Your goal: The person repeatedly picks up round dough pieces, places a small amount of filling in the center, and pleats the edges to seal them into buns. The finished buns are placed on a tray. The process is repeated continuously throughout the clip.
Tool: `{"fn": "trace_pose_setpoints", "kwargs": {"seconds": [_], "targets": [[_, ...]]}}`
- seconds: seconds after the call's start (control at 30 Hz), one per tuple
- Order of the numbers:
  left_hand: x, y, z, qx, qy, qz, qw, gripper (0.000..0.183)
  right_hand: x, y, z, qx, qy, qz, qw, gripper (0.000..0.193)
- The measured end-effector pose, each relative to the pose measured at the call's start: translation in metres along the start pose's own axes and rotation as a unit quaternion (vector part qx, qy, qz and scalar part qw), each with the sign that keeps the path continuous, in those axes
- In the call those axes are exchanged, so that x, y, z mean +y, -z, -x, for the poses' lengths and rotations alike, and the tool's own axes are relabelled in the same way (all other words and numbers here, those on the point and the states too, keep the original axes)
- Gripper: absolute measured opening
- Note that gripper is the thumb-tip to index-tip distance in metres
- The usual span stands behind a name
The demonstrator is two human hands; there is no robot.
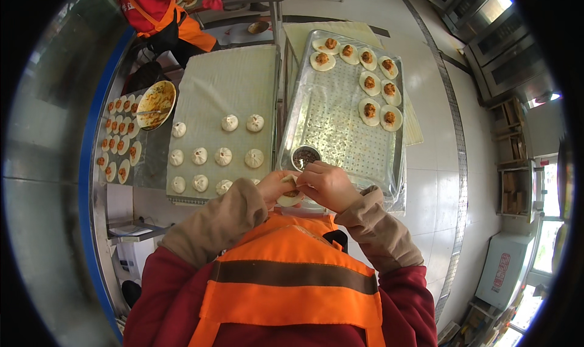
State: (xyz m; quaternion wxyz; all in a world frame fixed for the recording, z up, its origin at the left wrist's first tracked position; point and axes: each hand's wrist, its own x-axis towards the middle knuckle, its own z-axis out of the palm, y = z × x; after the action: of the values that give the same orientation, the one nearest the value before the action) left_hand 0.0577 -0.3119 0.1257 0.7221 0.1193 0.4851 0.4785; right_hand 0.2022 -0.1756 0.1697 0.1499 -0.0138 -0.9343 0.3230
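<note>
A half-folded filled bun [290,200] is held in front of my apron, its pale dough edge partly gathered over a brownish filling. My left hand [274,187] cups it from the left, fingers closed about the dough. From the right, the fingertips of my right hand [329,185] pinch its upper edge. Just beyond my fingers, a small round metal bowl [306,157] with dark bits inside sits on a perforated metal tray [340,128]. Toward that tray's far and right sides lie several flat dough wrappers [370,111] topped with orange-brown filling.
Left of the tray, a cloth-lined board [213,85] carries rows of pleated buns [223,156]. Further left stand a large bowl of filling [156,105] and more topped wrappers [123,146]. Another person in an orange apron [188,30] is at the far left. Shelves [514,158] line the right.
</note>
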Motion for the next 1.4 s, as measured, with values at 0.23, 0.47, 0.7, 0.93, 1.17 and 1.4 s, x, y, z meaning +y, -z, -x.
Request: {"fn": "trace_pose_setpoints", "kwargs": {"seconds": [0.23,0.47,0.7,0.93,1.17,1.4], "targets": [[0.0,0.006,-0.005,-0.011,0.053,-0.137,0.989,0.023,0.003,-0.006,0.0,-0.049,-0.047,-0.045,0.997,0.013],[0.021,0.011,-0.008,-0.157,0.066,-0.098,0.981,0.034,0.013,0.012,-0.009,-0.118,-0.167,-0.111,0.973,0.016],[0.03,0.008,0.008,-0.053,-0.016,0.005,0.998,0.048,-0.006,0.005,0.002,0.012,-0.209,-0.199,0.958,0.018],[0.022,0.012,-0.001,-0.052,0.006,-0.119,0.992,0.035,-0.01,-0.001,0.0,-0.012,-0.223,-0.112,0.968,0.015],[0.022,0.012,-0.008,-0.1,0.026,-0.191,0.976,0.034,0.005,0.0,-0.002,-0.035,-0.211,-0.139,0.967,0.019],[0.032,0.015,-0.001,-0.07,0.021,0.016,0.997,0.038,-0.007,0.004,0.006,0.02,-0.307,-0.178,0.935,0.021]]}}
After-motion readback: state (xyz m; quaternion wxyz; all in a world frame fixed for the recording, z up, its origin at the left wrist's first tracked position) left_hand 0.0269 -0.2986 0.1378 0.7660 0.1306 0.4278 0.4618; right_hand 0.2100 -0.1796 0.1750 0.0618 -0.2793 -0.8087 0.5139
